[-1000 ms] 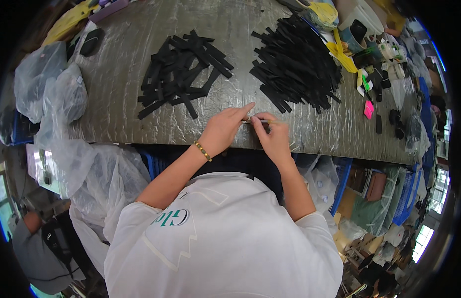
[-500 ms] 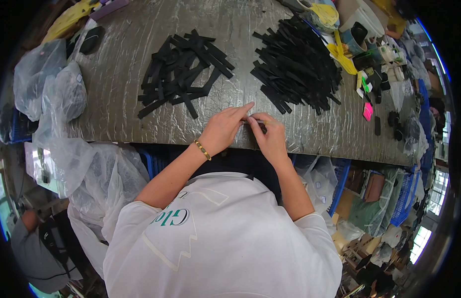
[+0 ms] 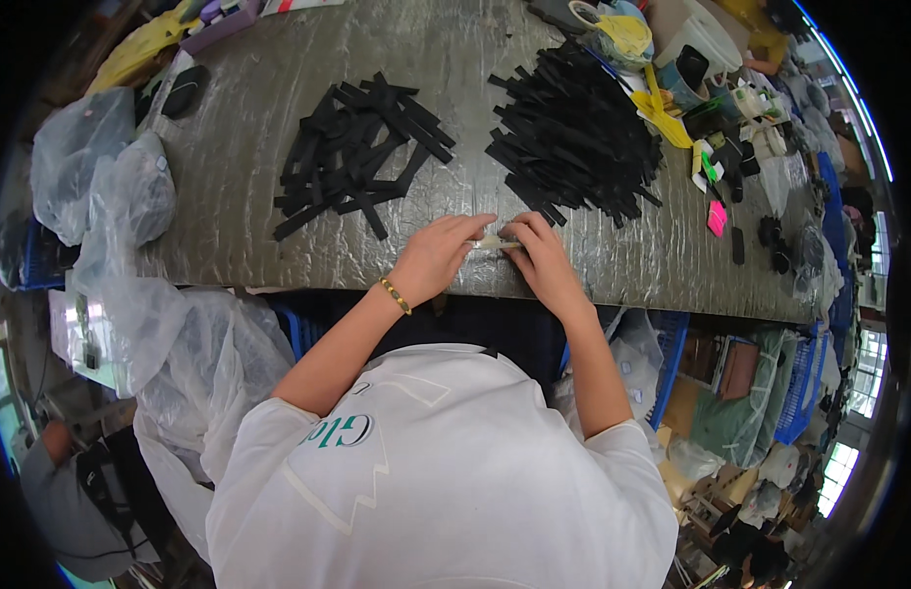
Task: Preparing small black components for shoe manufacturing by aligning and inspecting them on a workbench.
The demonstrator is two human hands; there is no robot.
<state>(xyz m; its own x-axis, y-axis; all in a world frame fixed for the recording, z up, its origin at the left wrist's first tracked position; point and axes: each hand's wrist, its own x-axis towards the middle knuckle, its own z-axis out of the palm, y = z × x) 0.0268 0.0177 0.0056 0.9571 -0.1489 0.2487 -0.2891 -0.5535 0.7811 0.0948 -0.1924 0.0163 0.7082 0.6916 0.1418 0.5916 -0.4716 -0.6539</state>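
Close to the near edge of the table, my left hand [image 3: 432, 259] and my right hand [image 3: 548, 263] face each other. A small, narrow pale strip [image 3: 491, 242] spans the gap between them. The fingers of each hand pinch one end of it; its exact kind is too small to make out. Beyond my left hand lies a loose, tangled pile of flat black strips [image 3: 362, 147]. A larger, denser heap of black strips [image 3: 583, 137] is beyond my right hand.
The table [image 3: 230, 236] has a shiny, wrinkled cover. Clear plastic bags [image 3: 82, 167] crowd its left side, near a black rounded object [image 3: 185, 92]. At right are yellow scissors-like handles [image 3: 664, 113], a pink piece [image 3: 717, 218] and a white tub [image 3: 706, 39]. Blue crates [image 3: 671, 363] stand below.
My hands have moved slightly apart, the right one shifting right, and the pale strip between them now shows. The view has shifted a little; both piles look the same.
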